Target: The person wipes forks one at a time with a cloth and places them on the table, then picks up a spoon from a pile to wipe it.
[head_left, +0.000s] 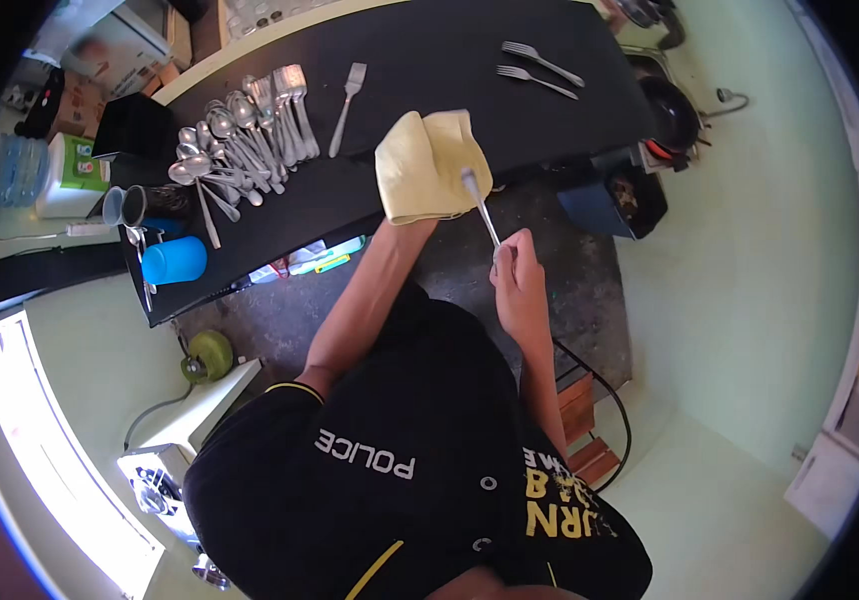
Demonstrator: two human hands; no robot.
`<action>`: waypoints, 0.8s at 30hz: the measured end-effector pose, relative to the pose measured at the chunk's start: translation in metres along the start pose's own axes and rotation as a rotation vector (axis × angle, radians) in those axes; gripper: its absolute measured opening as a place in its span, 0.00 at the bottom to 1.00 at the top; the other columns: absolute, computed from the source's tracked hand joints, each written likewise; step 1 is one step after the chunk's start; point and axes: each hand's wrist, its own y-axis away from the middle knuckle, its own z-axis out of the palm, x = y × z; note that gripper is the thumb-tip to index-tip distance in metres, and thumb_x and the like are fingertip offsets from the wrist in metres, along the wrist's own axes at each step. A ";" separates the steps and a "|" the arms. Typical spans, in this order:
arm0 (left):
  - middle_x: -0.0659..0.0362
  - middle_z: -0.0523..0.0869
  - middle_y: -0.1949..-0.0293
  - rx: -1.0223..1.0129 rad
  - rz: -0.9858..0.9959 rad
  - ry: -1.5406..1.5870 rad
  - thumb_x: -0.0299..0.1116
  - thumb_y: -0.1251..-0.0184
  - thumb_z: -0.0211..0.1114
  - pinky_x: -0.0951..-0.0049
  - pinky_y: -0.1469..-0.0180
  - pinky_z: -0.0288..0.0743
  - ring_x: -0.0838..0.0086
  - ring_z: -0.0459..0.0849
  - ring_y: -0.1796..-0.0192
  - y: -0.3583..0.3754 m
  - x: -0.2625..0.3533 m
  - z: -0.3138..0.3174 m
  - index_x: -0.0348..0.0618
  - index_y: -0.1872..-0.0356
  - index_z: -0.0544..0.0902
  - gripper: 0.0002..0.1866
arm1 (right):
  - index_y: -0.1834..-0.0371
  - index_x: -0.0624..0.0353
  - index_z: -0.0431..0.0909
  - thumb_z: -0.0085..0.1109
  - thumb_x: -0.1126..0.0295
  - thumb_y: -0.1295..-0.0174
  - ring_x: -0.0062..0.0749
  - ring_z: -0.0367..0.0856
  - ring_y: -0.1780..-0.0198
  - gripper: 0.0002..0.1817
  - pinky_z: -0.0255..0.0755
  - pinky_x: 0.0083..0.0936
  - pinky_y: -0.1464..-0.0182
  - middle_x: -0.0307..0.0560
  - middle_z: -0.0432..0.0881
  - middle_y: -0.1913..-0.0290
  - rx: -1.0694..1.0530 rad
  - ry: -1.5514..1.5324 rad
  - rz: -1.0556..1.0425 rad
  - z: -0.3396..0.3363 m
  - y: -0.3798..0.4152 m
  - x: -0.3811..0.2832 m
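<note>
- Utensil (pixel 484 213) of metal is slanting from the right hand (pixel 520 275) to the yellow cloth (pixel 410 165), its head meeting the fabric by the table's (pixel 430 70) near edge.
- Right hand is gripping the handle with curled fingers.
- Left hand (pixel 421 227) is mostly hiding behind the cloth; its openness cannot be told.
- Two forks (pixel 544 64) are lying toward the right, another fork (pixel 347 112) beside the cutlery pile (pixel 240 135).
</note>
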 end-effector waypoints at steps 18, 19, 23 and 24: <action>0.58 0.83 0.38 -0.283 -0.681 0.424 0.39 0.20 0.65 0.70 0.47 0.86 0.72 0.87 0.43 0.292 -0.014 0.093 0.46 0.26 0.72 0.27 | 0.46 0.62 0.84 0.52 0.67 0.21 0.27 0.82 0.64 0.13 0.73 0.21 0.61 0.47 0.89 0.57 0.521 0.035 0.036 -0.037 0.236 0.103; 0.57 0.84 0.39 -0.288 -0.655 0.330 0.40 0.20 0.65 0.70 0.49 0.86 0.72 0.87 0.44 0.303 -0.010 0.100 0.44 0.26 0.73 0.27 | 0.42 0.61 0.82 0.51 0.64 0.20 0.28 0.82 0.58 0.16 0.73 0.22 0.57 0.47 0.88 0.52 0.597 -0.097 0.035 -0.034 0.246 0.122; 0.57 0.84 0.38 -0.541 -0.855 0.193 0.38 0.20 0.63 0.72 0.48 0.85 0.72 0.87 0.43 0.323 0.023 0.127 0.42 0.26 0.72 0.27 | 0.26 0.62 0.69 0.35 0.43 0.17 0.37 0.77 0.32 0.34 0.72 0.33 0.34 0.50 0.78 0.32 0.541 -0.864 0.062 -0.049 0.273 0.136; 0.57 0.83 0.38 -0.607 -0.882 0.131 0.37 0.20 0.63 0.73 0.47 0.84 0.72 0.86 0.42 0.329 0.026 0.134 0.42 0.26 0.71 0.27 | 0.26 0.64 0.68 0.32 0.42 0.17 0.40 0.77 0.31 0.36 0.71 0.36 0.32 0.52 0.79 0.32 0.460 -1.020 0.068 -0.059 0.277 0.119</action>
